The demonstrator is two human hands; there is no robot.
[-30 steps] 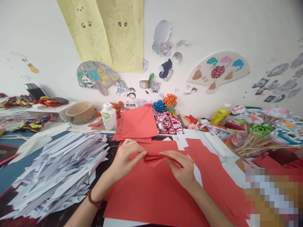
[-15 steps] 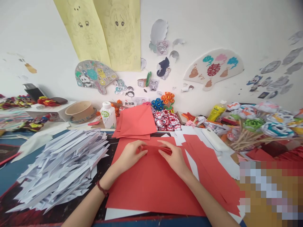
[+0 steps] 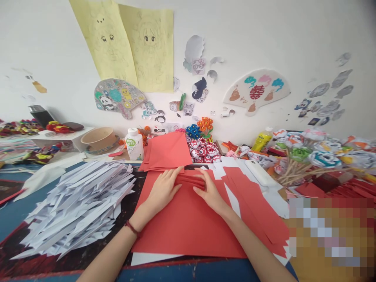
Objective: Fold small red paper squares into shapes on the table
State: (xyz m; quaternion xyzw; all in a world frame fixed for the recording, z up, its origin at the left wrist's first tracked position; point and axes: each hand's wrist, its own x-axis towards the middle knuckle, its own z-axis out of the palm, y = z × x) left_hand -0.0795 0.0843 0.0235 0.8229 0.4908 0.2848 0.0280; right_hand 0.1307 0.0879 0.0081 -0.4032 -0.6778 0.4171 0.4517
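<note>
Left hand [image 3: 162, 188] and right hand [image 3: 210, 194] are gripping opposite ends of a narrow, folded red paper strip [image 3: 190, 180] — probably keeping layers aligned — and are holding it over a large red paper sheet [image 3: 190, 229].

there were one left hand [image 3: 163, 188], one right hand [image 3: 212, 194], one folded red paper bundle [image 3: 190, 180], two yellow drawings [image 3: 151, 51], two fan shapes [image 3: 257, 92], one white bottle [image 3: 135, 145], one yellow bottle [image 3: 262, 140], one dark flask [image 3: 41, 116], one round tub [image 3: 100, 140], one bracelet [image 3: 132, 228], and white paper strips [image 3: 79, 207] too many to count.
</note>
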